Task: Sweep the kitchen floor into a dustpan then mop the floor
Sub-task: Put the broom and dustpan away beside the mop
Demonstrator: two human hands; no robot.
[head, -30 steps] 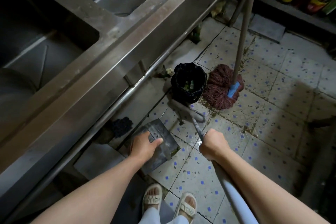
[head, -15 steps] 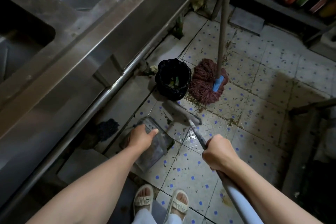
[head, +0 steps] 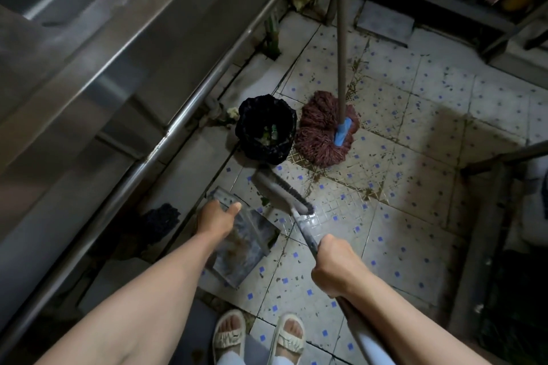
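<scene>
Dustpan [head: 246,246] sits tilted on the tiled floor [head: 415,216], left hand [head: 215,219] gripping its top edge. Right hand [head: 335,270] is wrapped round the broom [head: 281,192] handle, bristles just beside the pan.

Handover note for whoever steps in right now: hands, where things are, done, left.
Left hand grips the dustpan, set on the floor tiles with some brown dirt in it.
Right hand grips the broom handle; the bristles are on the floor beyond the pan.
Mop stands unused beside the black bin.
Done: some sweeping.
Left: scattered debris on the tiles, emptying the pan, all the mopping.
</scene>
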